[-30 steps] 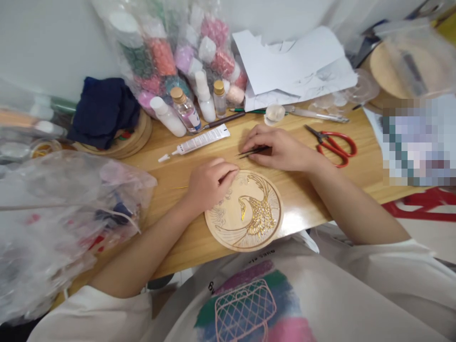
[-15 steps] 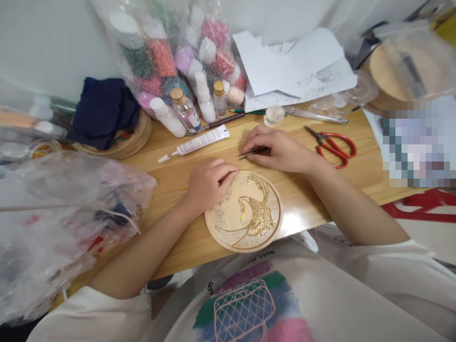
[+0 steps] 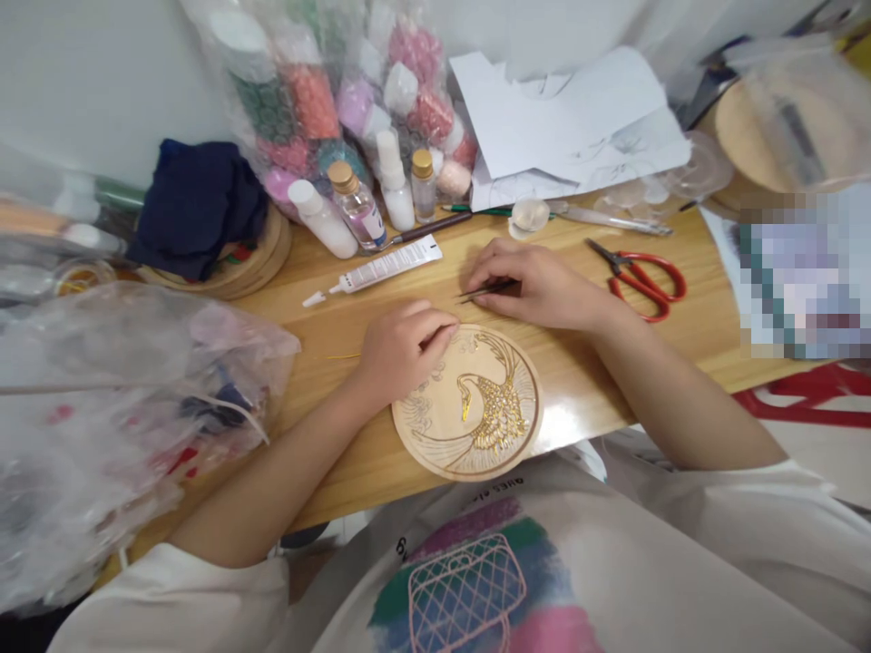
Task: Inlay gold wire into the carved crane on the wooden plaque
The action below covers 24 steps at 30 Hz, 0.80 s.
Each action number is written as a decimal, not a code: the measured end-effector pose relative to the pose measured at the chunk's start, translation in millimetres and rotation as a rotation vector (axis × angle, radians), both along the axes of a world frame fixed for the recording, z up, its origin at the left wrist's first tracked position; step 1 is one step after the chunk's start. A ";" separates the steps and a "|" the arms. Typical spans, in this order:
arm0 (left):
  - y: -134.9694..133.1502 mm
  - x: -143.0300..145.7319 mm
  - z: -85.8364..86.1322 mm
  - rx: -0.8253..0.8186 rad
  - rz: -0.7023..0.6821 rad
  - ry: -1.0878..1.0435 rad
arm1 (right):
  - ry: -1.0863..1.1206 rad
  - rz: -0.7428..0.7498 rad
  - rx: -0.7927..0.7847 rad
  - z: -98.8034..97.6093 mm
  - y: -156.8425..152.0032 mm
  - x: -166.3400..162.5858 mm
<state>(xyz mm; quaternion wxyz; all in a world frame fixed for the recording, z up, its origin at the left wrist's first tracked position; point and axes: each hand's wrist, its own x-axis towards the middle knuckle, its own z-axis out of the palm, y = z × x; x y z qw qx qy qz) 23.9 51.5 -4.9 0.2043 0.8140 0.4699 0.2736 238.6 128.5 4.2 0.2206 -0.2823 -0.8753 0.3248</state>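
Near the table's [image 3: 327, 472] front edge lay the round wooden plaque [image 3: 469, 408]. Toward its eleven o'clock rested the left hand [image 3: 408, 352], fingers curled; I couldn't tell whether they gripped anything. At one o'clock, the right hand's [image 3: 534, 283] fingers pinched dark tweezers [image 3: 502, 287]; red-handled snips [image 3: 622, 263] lay at two.

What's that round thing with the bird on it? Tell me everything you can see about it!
It's a round board, pale like wood, with a darker ring inside its rim. Shiny gold marks the bill, neck and scaly body of a bird; the wing feathers are mostly thin lines. It lies flat on the table, near the front edge, with the left hand on its upper-left edge.
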 end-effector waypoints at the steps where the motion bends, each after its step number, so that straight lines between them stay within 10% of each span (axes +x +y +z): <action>1: 0.0 0.0 -0.1 -0.002 0.001 0.000 | 0.001 -0.002 -0.002 0.1 -0.2 -0.1; 24: 0.0 -0.6 -1.3 -0.023 0.019 -0.001 | -0.038 0.005 -0.005 3.1 0.0 1.6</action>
